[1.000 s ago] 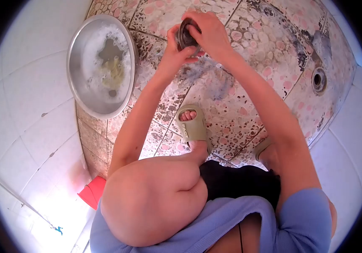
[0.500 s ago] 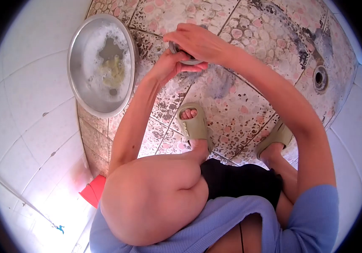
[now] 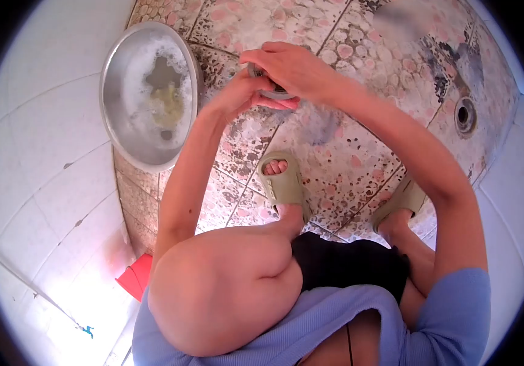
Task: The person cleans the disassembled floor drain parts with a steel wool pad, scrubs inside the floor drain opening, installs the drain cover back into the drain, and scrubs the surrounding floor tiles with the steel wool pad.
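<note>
A small round object (image 3: pixel 279 94) with a pale grey rim and a dark inside is between my two hands, above the tiled floor. My left hand (image 3: pixel 242 94) grips it from the left and below, fingers curled under its edge. From above, my right hand (image 3: pixel 295 68) is closed over it and covers most of it, so its exact kind does not show. Left of the hands stands an oval-looking metal basin (image 3: pixel 108 97) holding sudsy water, with a yellowish patch (image 3: pixel 167 107) in it.
A round floor drain (image 3: pixel 464 116) lies at the right. My feet are in green slides (image 3: pixel 283 183) on the stained tile floor (image 3: pixel 335 152). A red bucket-like container (image 3: pixel 134 277) stands at lower left by the white tiled wall (image 3: pixel 48 122).
Both hands stay around the round object, and my right hand has shifted slightly. A blurred greyish patch now shows over the floor at upper right. The basin stays in place.
</note>
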Demonstrator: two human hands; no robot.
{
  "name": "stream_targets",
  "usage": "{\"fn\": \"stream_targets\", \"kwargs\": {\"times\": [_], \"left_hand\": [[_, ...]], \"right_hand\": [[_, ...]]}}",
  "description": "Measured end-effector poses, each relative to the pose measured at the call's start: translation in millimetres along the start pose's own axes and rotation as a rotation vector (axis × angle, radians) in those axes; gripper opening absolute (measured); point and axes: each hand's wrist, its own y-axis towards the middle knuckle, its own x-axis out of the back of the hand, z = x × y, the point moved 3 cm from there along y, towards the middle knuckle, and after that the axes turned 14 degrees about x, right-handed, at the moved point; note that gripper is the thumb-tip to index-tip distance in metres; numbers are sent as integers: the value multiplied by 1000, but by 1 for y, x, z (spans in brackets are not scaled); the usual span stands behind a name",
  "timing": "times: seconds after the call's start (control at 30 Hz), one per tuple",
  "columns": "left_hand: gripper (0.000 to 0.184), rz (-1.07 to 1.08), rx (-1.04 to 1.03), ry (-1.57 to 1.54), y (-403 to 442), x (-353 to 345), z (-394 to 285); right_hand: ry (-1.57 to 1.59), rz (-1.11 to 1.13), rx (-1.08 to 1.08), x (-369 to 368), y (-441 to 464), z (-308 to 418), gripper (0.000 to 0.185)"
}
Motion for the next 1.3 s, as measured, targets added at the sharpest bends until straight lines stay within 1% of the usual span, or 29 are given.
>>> {"fn": "stream_targets", "kwargs": {"times": [0.03,0.1,0.13,0.2,0.23,0.3,0.33,0.4,0.43,0.5,0.53,0.57,0.6,0.67,0.7,0.77,0.87,0.9,0.97,1.0,1.07,1.1,1.2,1.23,1.27,1.3], "left_hand": [[30,81,37,23,-1,-1,1],[30,27,-30,-73,-1,-7,0],[30,-2,-67,-117,1,-10,-2],[34,-158,-156,-204,10,-11,1],[36,-235,-201,-244,14,-12,3],[44,-480,-308,-130,20,-16,1],[49,-599,-367,-72,21,-16,-2],[53,-747,-594,317,24,-11,-3],[55,-819,-699,513,24,-8,1],[59,-724,-610,365,29,7,14],[61,-676,-573,293,25,5,6],[57,-632,-401,-65,22,3,9],[55,-497,-349,-177,19,6,10],[52,-228,-237,-396,6,18,13],[45,-175,-262,-428,-1,17,13],[43,-151,-225,-436,-15,14,9],[43,-77,-184,-478,-22,10,9],[43,-44,-179,-491,-22,9,7],[42,-38,-185,-409,-25,10,3],[42,-40,-187,-370,-27,11,2],[43,-118,-202,-251,-31,9,1],[44,-165,-214,-192,-35,11,-1],[45,-392,-129,40,-62,42,-18],[44,-554,-248,11,-74,68,-22],[41,-719,-264,-18,-84,107,-21],[38,-878,-275,-54,-93,150,-17]], "right_hand": [[-25,35,-40,1,0,-1,38],[-86,102,-106,3,8,-7,39],[-127,3,-180,5,10,-14,40],[-189,-200,-338,2,12,-22,42],[-237,-241,-458,-2,15,-26,40],[-339,-317,-693,-9,18,-34,37],[-254,-410,-840,-10,14,-37,41],[-73,-588,-1126,-16,1,-40,48],[-84,-600,-1179,-25,-9,-45,47],[-108,-627,-1268,-38,-26,-61,44],[-16,-561,-1262,-34,-30,-64,45],[76,-491,-1254,-27,-39,-63,45],[170,-417,-1244,-19,-48,-61,45],[367,-366,-1188,19,-52,-52,35],[494,-388,-1168,33,-55,-51,31],[744,-431,-1128,50,-56,-52,27],[1006,-572,-1260,40,-57,-47,27],[1006,-512,-1305,36,-51,-40,28],[1005,-388,-1390,26,-35,-22,29],[903,-284,-1321,24,-30,-19,30],[707,-83,-1156,12,-22,-17,36],[659,-126,-1103,7,-24,-22,38],[489,-151,-1007,12,-11,-33,35],[452,-198,-999,17,-6,-37,34],[416,-243,-1005,22,-4,-41,34],[340,-217,-985,27,-5,-49,34]]}}
